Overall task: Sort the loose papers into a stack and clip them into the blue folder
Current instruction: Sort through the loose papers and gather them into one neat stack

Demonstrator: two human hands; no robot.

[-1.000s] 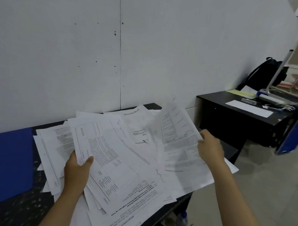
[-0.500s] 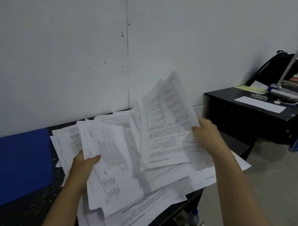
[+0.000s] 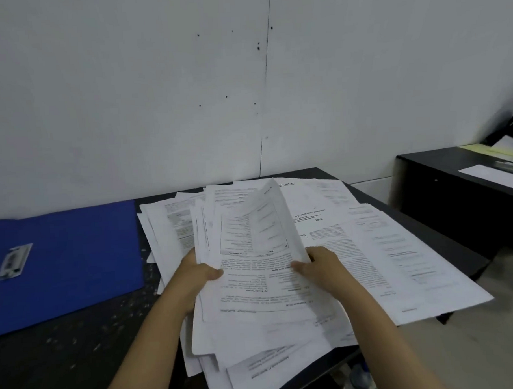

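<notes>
Both hands hold one bundle of printed papers (image 3: 253,291) above the dark table (image 3: 79,349). My left hand (image 3: 197,273) grips its left edge with the thumb on top. At the bundle's right edge, my right hand (image 3: 317,265) pinches the sheets, and a top sheet (image 3: 268,220) curls upward between the hands. More loose papers (image 3: 384,247) lie spread on the table to the right and behind. The blue folder (image 3: 75,255) lies flat at the left, closed, with a small white label (image 3: 14,260) on it.
A white wall stands right behind the table. A second dark desk (image 3: 455,191) at the right carries a white sheet (image 3: 495,178) and yellow paper (image 3: 482,149). Some papers overhang the table's front right edge above a grey floor (image 3: 476,346), where a plastic bottle (image 3: 360,378) stands.
My right hand has brought its sheets leftward onto the left hand's pile, so both hands now hold one bundle. The view has turned left and shows more of the blue folder.
</notes>
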